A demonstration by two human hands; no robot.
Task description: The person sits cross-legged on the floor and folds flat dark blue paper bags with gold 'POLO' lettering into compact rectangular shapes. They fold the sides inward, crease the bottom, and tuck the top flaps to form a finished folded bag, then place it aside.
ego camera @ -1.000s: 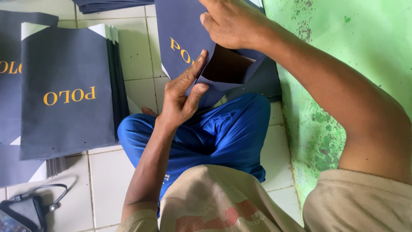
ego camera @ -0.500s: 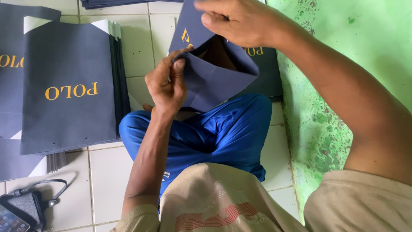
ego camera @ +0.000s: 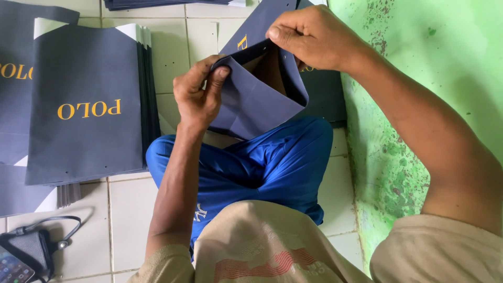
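A dark navy paper bag (ego camera: 251, 102) with gold lettering is held up above my blue-trousered lap, its bottom end spread apart so the brown inside shows. My left hand (ego camera: 199, 94) pinches the bag's left flap between thumb and fingers. My right hand (ego camera: 309, 36) grips the upper right edge of the same bag, fingers curled over the fold.
A stack of flat navy bags (ego camera: 86, 105) with gold lettering lies on the white tile floor (ego camera: 133, 225) to the left, more at the far left (ego camera: 13, 78) and top. A phone with a cable (ego camera: 23, 254) sits bottom left. A green wall (ego camera: 419, 63) runs along the right.
The bag was lifted off the pile and turned; its bottom end has been spread apart. My left hand went from lying flat against it to pinching its left flap.
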